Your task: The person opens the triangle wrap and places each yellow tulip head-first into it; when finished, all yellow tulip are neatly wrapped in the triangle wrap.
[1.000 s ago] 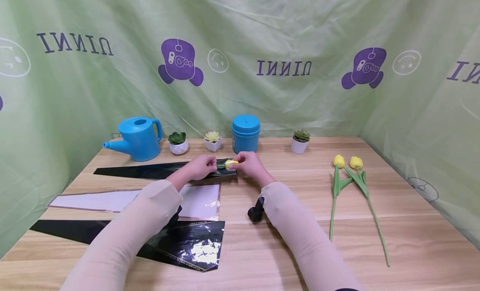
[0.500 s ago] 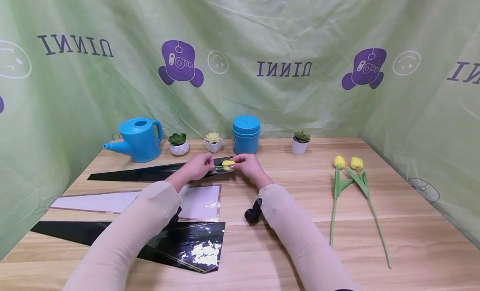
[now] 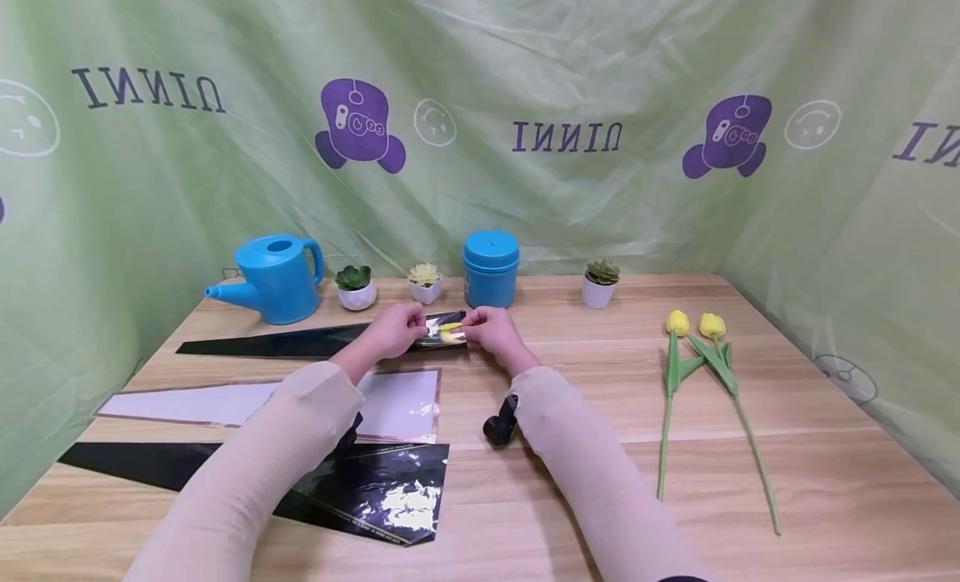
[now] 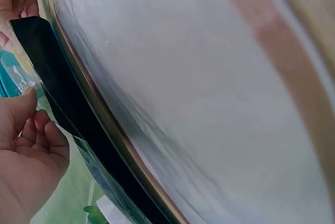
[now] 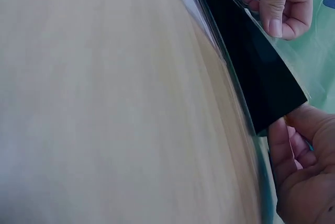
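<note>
A long black flower sleeve with a clear front [image 3: 285, 343] lies across the back of the table, its wide mouth to the right. Through the film shows a yellow tulip head [image 3: 452, 327] between my hands. My left hand [image 3: 397, 329] pinches the sleeve's clear side, thumb against the film in the left wrist view. At the mouth, my right hand [image 3: 495, 332] grips the sleeve's edge between thumb and fingers. In the right wrist view the black back [image 5: 261, 72] bends up between both hands. The tulip's stem is mostly hidden.
Nearer me lie a white sleeve [image 3: 397, 403] and another black sleeve [image 3: 352, 482]. Two yellow tulips [image 3: 678, 373] rest at the right. Along the back stand a blue watering can [image 3: 277, 278], a blue canister [image 3: 491, 269] and small potted succulents [image 3: 597, 283].
The tulip head has slid left, deeper behind the clear film. My right hand has shifted slightly left with it, and the sleeve's narrow end lies a little further left.
</note>
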A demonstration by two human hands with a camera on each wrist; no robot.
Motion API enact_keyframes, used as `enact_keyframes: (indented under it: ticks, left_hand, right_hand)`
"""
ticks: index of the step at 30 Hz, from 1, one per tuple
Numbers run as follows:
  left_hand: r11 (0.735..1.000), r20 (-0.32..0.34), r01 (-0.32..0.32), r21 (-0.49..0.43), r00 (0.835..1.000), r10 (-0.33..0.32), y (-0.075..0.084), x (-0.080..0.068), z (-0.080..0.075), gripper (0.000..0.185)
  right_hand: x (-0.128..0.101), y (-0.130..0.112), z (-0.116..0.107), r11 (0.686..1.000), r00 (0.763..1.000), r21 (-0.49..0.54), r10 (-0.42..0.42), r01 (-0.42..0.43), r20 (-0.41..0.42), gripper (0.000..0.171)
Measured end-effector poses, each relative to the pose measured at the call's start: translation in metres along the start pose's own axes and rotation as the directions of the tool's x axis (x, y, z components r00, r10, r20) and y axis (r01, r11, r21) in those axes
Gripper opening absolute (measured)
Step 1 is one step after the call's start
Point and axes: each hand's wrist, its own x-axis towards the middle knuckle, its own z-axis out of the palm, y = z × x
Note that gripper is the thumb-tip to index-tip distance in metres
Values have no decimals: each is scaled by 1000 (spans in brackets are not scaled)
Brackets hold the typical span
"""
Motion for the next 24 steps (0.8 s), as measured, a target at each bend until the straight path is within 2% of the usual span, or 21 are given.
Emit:
enact_keyframes:
  ticks: [6,11,18,24]
  left_hand:
    - [1000,11,25,12,1000,-26,2,-1,0,11]
    - [999,18,13,37,1000,-14,1,-1,-1,12]
    - [998,28,31,57,999,-33,0,-1,-1,11]
    - [997,20,45,70,999,-46,-1,0,-2,10]
  right_hand:
    - [2,2,6,999,1000,37,5,-4,-18,16]
    - [3,2,8,998,1000,56,8,-9,2,17]
    - [1,-1,10,998,999,42,42,-43,29,21]
    - [3,-3,13,1000,998,7,25,-26,56,21]
